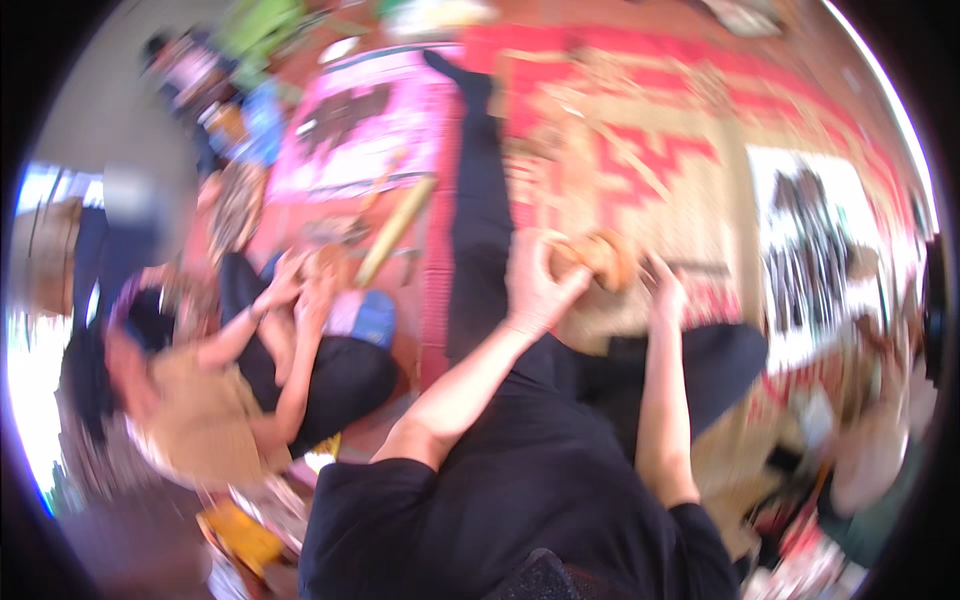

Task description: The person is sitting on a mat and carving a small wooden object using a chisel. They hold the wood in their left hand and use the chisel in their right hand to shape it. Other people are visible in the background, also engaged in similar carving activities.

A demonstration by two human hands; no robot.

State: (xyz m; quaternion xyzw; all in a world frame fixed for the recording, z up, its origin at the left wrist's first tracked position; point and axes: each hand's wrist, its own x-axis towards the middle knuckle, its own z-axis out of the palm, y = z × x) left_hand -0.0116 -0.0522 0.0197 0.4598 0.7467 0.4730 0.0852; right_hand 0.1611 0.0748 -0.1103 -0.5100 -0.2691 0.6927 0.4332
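Observation:
Motion blur softens the whole picture. My left hand is closed around the left side of a rounded, orange-brown lumpy piece, perhaps carved wood; its exact kind is too blurred to tell. Just right of that piece, my right hand has its fingers bent and raised. A thin dark stick-like tool sticks out rightward from those fingers, seemingly gripped. Both hands are above a red and tan patterned mat, between my outstretched left leg and my folded right leg.
Many dark slim tools lie on a white sheet at the right. On the left, a seated person handles a brownish piece, beside a pale yellow stick. A pink sheet with dark items lies farther off. Another person is at lower right.

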